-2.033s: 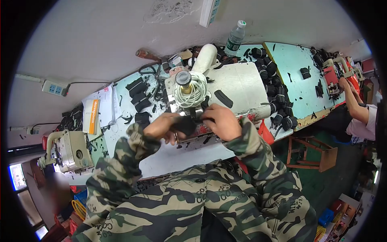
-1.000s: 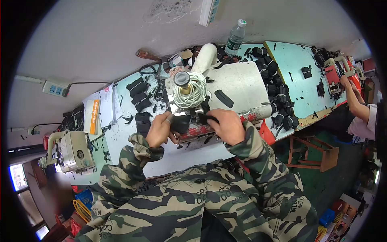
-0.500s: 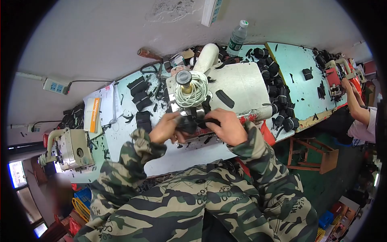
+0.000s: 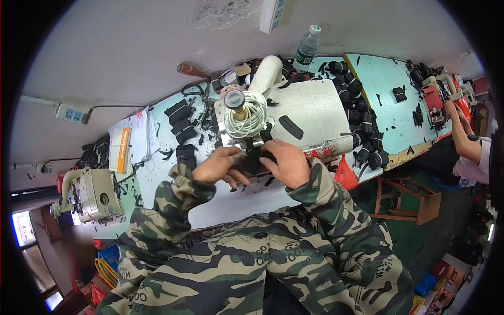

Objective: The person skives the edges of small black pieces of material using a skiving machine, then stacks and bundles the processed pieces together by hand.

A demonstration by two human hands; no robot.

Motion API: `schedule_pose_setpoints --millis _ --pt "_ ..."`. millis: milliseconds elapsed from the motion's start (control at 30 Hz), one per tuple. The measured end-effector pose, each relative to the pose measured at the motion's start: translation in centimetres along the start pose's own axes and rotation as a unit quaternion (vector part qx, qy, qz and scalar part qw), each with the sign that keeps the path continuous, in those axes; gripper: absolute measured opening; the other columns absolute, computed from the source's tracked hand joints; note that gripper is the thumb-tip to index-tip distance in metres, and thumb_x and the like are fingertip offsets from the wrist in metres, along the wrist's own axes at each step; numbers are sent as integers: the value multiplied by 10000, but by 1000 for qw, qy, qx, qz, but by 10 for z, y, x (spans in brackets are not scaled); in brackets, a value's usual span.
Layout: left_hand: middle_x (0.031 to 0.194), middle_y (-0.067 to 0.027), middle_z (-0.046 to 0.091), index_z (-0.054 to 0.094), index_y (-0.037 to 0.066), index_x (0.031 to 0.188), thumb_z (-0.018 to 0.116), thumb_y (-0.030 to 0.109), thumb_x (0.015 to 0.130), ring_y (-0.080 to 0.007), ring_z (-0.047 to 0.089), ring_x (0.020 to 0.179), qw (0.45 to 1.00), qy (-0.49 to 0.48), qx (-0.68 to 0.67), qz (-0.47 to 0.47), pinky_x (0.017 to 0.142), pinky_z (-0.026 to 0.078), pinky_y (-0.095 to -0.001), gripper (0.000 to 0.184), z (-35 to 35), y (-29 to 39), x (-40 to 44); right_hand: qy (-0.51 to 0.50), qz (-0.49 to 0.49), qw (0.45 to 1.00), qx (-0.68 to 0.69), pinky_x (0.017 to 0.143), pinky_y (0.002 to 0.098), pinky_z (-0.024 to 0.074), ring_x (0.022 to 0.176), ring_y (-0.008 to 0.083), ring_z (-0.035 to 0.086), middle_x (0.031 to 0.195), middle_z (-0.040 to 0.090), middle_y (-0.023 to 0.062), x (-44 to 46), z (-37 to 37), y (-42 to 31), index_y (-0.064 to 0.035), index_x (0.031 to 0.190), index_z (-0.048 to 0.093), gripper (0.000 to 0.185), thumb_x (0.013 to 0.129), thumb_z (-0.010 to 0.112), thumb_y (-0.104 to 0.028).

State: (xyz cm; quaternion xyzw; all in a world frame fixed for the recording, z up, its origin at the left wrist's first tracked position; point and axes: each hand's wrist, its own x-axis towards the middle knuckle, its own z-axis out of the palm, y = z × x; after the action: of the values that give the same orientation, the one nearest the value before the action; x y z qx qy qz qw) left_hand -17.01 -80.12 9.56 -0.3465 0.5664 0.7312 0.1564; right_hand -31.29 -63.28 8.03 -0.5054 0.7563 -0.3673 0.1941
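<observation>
A white sewing machine (image 4: 315,105) stands on the pale table, with a coil of pale cord (image 4: 245,118) around a post at its left end. Just in front of that end, my left hand (image 4: 220,167) is closed on a dark cloth piece (image 4: 252,164), its edges blurred. My right hand (image 4: 286,161) grips the same dark cloth from the right, thumb and fingers pressed together. The two hands are close together, with the cloth between them. A flat black strip (image 4: 291,127) lies on top of the machine.
Black bundles (image 4: 366,122) are piled right of the machine; more (image 4: 182,131) lie left, near scissors (image 4: 203,97). A bottle (image 4: 306,48) stands behind. Papers (image 4: 137,137) and another machine (image 4: 94,197) are at left. A co-worker's arm (image 4: 463,137) reaches to a machine at far right.
The hands have drawn closer together over the dark cloth. Compared with one second ago, when they were apart with separate dark parts visible, the right hand has shifted slightly left.
</observation>
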Motion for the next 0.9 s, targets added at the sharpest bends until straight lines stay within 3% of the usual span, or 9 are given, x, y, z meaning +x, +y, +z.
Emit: schedule_pose_setpoints --millis 200,300,367,433,533,633,733,900 --pt "794 -159 661 502 10 1085 351 213 1031 -234 675 550 994 90 49 30 379 453 -253 258 -14 -16 -2 -16 29 999 13 731 435 498 810 379 631 877 664 180 -7 -14 10 -27 1015 645 252 807 663 -169" --pt "796 -158 658 501 8 1095 356 206 1029 -234 679 567 997 70 24 18 390 466 -254 254 -8 -14 1 -18 -4 999 28 735 431 499 828 376 631 925 662 177 -6 -12 17 -29 1019 645 251 811 656 -170" --pt "938 -180 647 489 -5 1186 376 184 1024 -251 698 643 998 17 60 28 462 525 -261 273 8 -9 8 -6 -26 1000 13 741 415 499 849 380 631 972 657 192 -1 -4 7 -4 1054 635 273 822 652 -147" --pt "984 -188 638 485 -19 1197 369 180 1026 -254 703 659 1000 -13 -1 -18 492 539 -264 287 2 -4 7 -5 8 1000 -7 753 420 496 868 386 625 973 650 188 -1 -2 3 -10 1047 635 265 825 652 -153" --pt "969 -183 644 494 -26 1169 370 185 1028 -253 706 669 999 18 -45 10 503 547 -267 283 -14 -13 -3 26 33 999 -7 766 419 497 867 384 624 954 652 189 -5 -3 2 -9 1050 639 275 816 658 -151" --pt "956 -179 647 502 -26 1150 367 180 1032 -248 707 682 997 67 19 9 516 556 -272 273 -15 -11 -5 -27 26 999 -17 772 411 500 877 379 630 969 658 192 -4 -12 10 -6 1049 646 277 810 660 -146" --pt "932 -177 650 503 -32 1134 364 178 1034 -245 707 682 995 94 42 19 521 559 -274 271 -15 -12 -3 -8 2 1000 14 747 435 491 839 381 624 906 652 176 -5 -17 12 -30 1014 659 242 810 650 -160" --pt "907 -182 651 505 -48 1135 362 164 1028 -242 700 632 996 77 -1 36 491 543 -272 277 -8 -12 -6 -4 2 999 32 743 442 488 823 382 622 878 648 177 -6 -23 13 -28 990 666 227 802 648 -153"
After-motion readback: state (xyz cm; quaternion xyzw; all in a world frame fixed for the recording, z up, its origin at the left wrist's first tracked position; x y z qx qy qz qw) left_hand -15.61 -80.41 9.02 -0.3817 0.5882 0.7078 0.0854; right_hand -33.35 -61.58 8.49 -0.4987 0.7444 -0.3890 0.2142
